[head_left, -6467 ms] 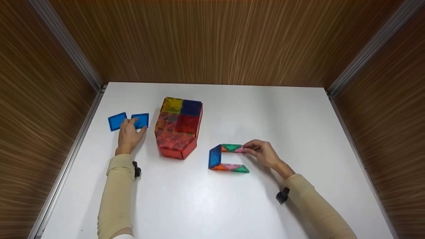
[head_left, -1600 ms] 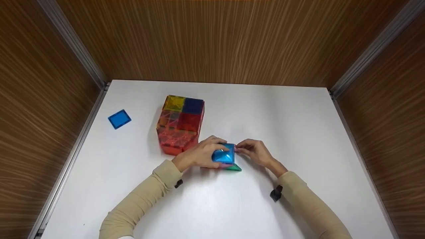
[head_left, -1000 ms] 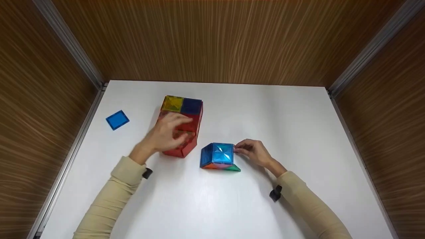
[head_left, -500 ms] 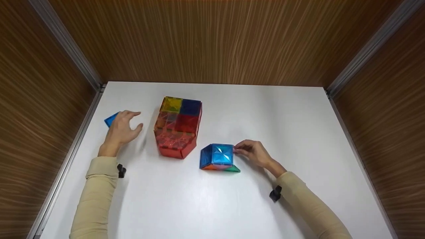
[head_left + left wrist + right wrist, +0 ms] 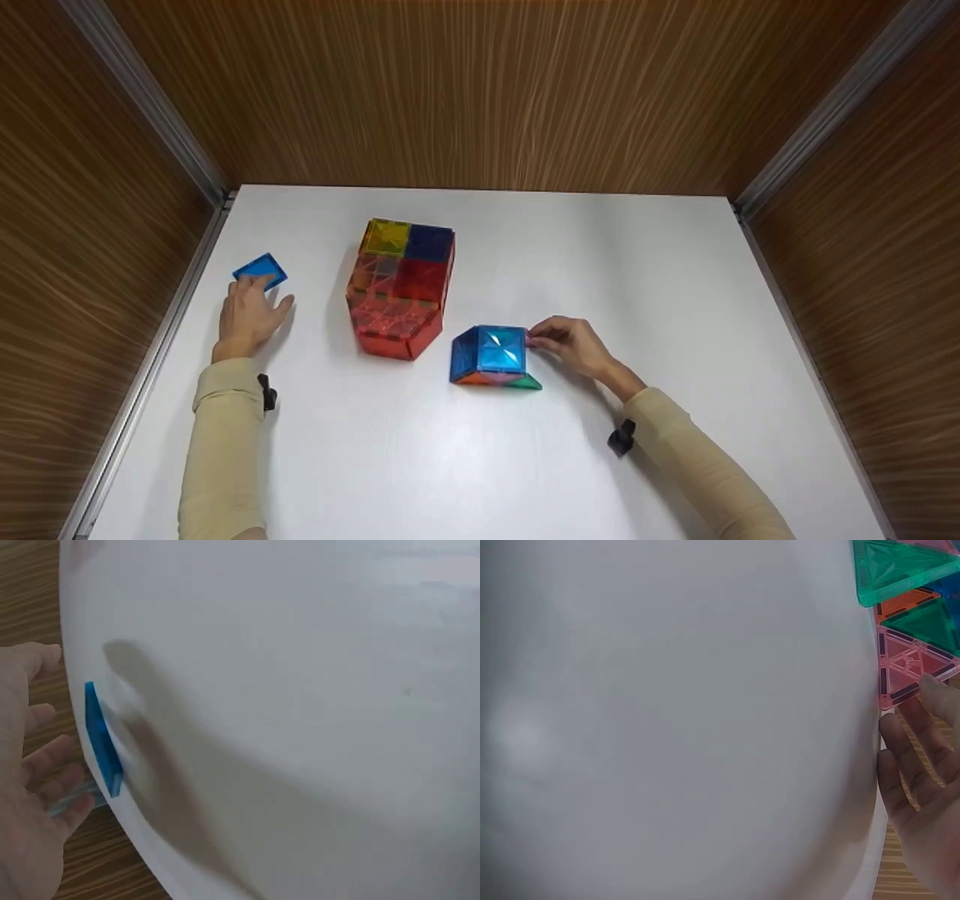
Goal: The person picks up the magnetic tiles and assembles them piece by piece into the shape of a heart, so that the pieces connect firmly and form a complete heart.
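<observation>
My left hand (image 5: 249, 319) reaches over a loose blue square magnetic tile (image 5: 262, 268) lying flat at the table's left, its fingertips overlapping the tile's near edge. In the left wrist view the fingers are spread beside the blue tile. My right hand (image 5: 576, 346) pinches a pink triangular magnetic tile (image 5: 904, 667), thumb on its face, at the right end of a small build. That build has a blue square tile (image 5: 502, 349) across its top, a leaning blue tile (image 5: 464, 356) on the left, and sides of orange, pink and green triangles.
A larger block of magnetic tiles (image 5: 397, 319), red with yellow and dark blue squares at its far end, stands between my hands. Wood-grain panels (image 5: 480, 90) wall the white table (image 5: 480, 465) at the back and both sides.
My left hand carried a blue square tile onto the small build, let it go, then moved back left to the remaining blue tile. The right hand keeps its pinch on the build.
</observation>
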### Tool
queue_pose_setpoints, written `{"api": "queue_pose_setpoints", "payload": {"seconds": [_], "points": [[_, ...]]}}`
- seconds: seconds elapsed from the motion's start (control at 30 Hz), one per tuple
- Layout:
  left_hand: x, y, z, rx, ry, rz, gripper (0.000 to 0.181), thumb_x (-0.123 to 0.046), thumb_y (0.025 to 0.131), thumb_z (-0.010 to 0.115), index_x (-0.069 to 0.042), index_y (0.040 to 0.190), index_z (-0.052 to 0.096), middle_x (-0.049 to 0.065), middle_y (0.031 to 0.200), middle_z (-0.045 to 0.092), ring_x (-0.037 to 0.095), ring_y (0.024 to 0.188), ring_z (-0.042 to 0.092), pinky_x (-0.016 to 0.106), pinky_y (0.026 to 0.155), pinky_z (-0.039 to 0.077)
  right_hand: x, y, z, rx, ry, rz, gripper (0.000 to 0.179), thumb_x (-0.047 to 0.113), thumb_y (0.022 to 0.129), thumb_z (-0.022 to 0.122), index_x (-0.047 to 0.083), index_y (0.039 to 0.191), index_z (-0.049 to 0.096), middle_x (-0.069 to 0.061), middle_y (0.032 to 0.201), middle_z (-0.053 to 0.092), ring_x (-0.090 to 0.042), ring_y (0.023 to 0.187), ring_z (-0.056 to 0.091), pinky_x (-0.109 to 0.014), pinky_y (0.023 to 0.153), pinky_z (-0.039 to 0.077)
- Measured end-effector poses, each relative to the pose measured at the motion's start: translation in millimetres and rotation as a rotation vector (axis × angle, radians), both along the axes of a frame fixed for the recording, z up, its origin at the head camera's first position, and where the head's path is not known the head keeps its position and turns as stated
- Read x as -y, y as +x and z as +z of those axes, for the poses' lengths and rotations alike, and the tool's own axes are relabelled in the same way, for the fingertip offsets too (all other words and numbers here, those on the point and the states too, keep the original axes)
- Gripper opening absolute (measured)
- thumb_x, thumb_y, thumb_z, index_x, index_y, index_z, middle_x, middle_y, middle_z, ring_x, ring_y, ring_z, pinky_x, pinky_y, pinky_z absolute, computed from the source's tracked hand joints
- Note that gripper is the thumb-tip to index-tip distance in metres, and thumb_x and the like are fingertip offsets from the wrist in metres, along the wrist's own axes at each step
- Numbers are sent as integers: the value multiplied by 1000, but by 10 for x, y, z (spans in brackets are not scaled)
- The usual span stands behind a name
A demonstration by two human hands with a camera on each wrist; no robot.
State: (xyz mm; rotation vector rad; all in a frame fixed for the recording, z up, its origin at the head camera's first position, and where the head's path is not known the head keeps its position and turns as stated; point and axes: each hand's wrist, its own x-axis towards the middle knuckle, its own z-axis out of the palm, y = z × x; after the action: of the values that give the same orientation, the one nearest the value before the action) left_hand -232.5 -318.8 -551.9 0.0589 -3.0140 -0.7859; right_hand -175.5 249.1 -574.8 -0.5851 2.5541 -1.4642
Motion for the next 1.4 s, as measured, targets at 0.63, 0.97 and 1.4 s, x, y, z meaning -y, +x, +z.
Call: {"api": "queue_pose_setpoints", "payload": {"seconds": [0.63, 0.97, 1.4], "points": [[-74, 153, -189, 73, -67, -67, 69, -35, 104, 60, 6, 156, 42, 39, 157, 35, 58, 143, 34, 72, 117, 35, 7, -7, -22, -39, -10, 7, 14, 9, 96, 76, 9, 109, 80, -11, 107, 81, -28, 92, 78, -15, 80, 58], [-125, 338, -175, 52, -53, -136, 60, -33, 102, 64, 2, 150, 53, 34, 156, 41, 54, 145, 37, 69, 120, 34, -4, 2, -10, -36, 5, -4, 14, 9, 96, 75, 7, 109, 80, -13, 108, 81, -24, 90, 78, -15, 79, 58], [-195, 55, -244, 21, -9, 21, 75, -43, 101, 64, 7, 153, 43, 40, 148, 38, 54, 133, 41, 69, 113, 41, 2, 2, 5, -25, 17, -10, 14, 9, 97, 75, 9, 109, 80, -13, 108, 81, -22, 91, 77, -15, 81, 58]]}}
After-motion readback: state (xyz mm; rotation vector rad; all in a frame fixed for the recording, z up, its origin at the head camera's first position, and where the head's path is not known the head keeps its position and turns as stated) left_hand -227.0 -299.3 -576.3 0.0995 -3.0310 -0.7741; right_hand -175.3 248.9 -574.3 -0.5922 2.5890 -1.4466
